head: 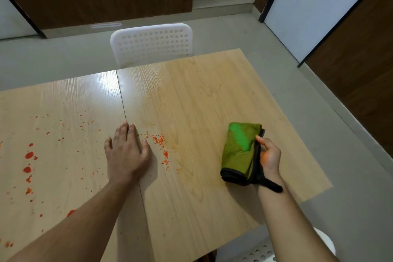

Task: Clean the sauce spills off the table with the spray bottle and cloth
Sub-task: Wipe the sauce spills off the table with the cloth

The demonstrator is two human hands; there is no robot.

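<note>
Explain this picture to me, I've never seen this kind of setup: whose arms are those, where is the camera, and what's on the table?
There is no machine here. A camera worn on a person's head looks forward and down, so both arms are that person's own. The left hand lies flat, fingers straight, on the wooden table. The right hand holds a folded green cloth with black edging. Red-orange sauce spills dot the table's left part, with a smaller scatter just right of the left hand. A white chair stands at the far edge. No spray bottle is in view.
</note>
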